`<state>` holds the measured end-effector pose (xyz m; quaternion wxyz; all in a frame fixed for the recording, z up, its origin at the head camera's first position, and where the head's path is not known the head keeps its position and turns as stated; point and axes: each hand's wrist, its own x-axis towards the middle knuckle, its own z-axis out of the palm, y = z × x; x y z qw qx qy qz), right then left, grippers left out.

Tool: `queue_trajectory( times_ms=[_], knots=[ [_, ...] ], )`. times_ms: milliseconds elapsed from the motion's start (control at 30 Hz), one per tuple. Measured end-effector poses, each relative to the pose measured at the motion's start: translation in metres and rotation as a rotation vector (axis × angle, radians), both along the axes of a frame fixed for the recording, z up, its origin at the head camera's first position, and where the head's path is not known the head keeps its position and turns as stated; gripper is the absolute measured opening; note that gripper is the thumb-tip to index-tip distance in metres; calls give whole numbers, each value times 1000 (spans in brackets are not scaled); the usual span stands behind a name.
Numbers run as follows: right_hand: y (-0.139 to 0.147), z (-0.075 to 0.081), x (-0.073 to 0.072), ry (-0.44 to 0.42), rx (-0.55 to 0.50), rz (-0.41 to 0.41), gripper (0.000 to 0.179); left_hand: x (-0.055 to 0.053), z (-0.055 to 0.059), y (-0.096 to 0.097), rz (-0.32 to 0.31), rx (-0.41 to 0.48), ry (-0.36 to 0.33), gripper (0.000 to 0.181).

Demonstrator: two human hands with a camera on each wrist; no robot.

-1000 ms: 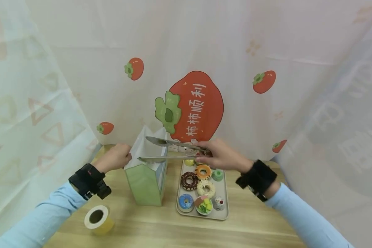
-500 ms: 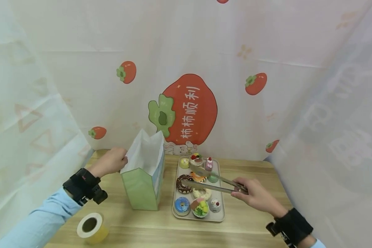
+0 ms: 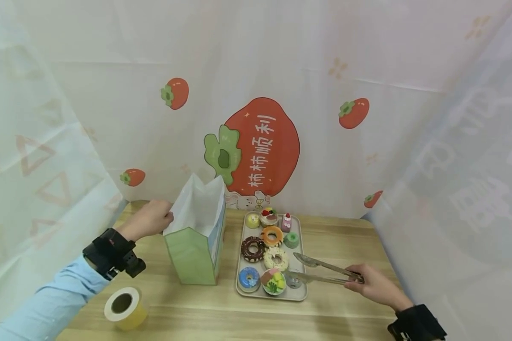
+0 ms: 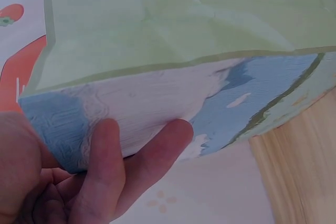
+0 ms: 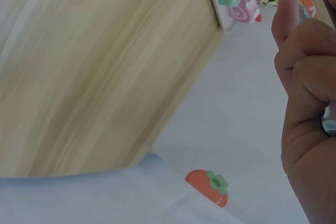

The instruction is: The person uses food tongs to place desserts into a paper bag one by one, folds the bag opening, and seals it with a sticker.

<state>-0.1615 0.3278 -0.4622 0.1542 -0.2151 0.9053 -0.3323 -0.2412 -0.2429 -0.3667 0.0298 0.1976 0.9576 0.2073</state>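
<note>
In the head view my left hand (image 3: 150, 220) grips the left edge of an upright green and white paper bag (image 3: 191, 258), its top open. The left wrist view has the fingers (image 4: 105, 166) against the bag's blue and white printed side. My right hand (image 3: 376, 285) holds metal tongs (image 3: 330, 267) with their arms spread. The tongs' tips reach over the front right of a beige tray (image 3: 297, 294). One arm overlaps a small grey cake (image 3: 293, 281), partly hiding it; nothing is between the tips. My curled right fingers (image 5: 310, 51) show in the right wrist view.
The tray also carries a chocolate donut (image 3: 244, 249), a cream donut (image 3: 268, 259), a blue donut (image 3: 249, 278), a fruit cup (image 3: 275, 283) and several other pastries. A white and yellow roll (image 3: 132, 318) stands at the front left. Printed curtains (image 3: 324, 156) enclose the table (image 3: 213, 312).
My right hand and the tongs have moved from above the bag, down and right, across the tray to its front right corner. My left hand stays at the bag's edge.
</note>
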Motion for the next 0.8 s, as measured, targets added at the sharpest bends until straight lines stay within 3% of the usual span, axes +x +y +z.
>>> queue_trajectory(
  times_ms=[167, 400, 500, 800],
  knots=[
    [2, -4, -2, -2, 43, 79, 37, 4, 0, -3, 13, 12, -2, 16],
    [-10, -10, -10, 50, 117, 128, 14, 4, -2, -4, 12, 34, 54, 36],
    [-15, -11, -13, 56, 145, 135, 4, 4, -2, -5, 15, 29, 62, 34],
    [-24, -8, -13, 109, 191, 126, 19, 2, -3, -6, 23, 9, 50, 24]
  ],
)
